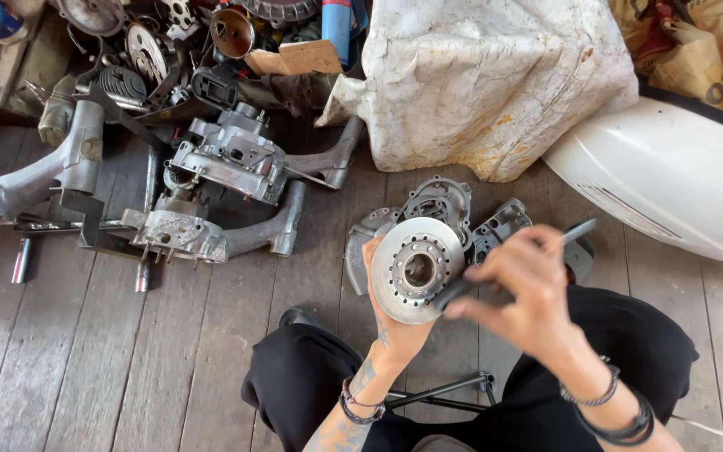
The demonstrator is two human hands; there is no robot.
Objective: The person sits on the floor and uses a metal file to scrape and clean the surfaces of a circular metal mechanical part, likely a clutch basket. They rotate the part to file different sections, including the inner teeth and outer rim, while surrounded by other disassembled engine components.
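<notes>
head view looks down at a person sitting on a grey plank floor (pixel 169 368), knees in black trousers (pixel 311 377) at the bottom of the frame. the left hand (pixel 391 322) holds up a round silver metal brake disc with a ring of small holes around its hub (pixel 417 269); its fingers are curled behind the disc's lower rim with the thumb up along the left edge, so the disc stands nearly face-on to the camera, just above the knees. the right hand (pixel 529 293) is blurred, its fingers closed narrow around a slim dark tool (pixel 504 272) whose lower end touches the disc's right edge and whose upper end sticks out toward the upper right; it may be a file or a brush, the blur makes it hard to tell. both wrists wear dark bracelets.

behind the disc, on the floor, lie grey cast-metal engine covers (pixel 453 209). to the left, well apart, sit a silver engine block (pixel 232 159) and long aluminium swing-arm castings (pixel 211 238), with a pile of dark gears and parts (pixel 169 59) beyond. a crumpled white sack (pixel 487 84) stands at the top centre, and a white curved body panel (pixel 671 184) lies beside it on the right.
</notes>
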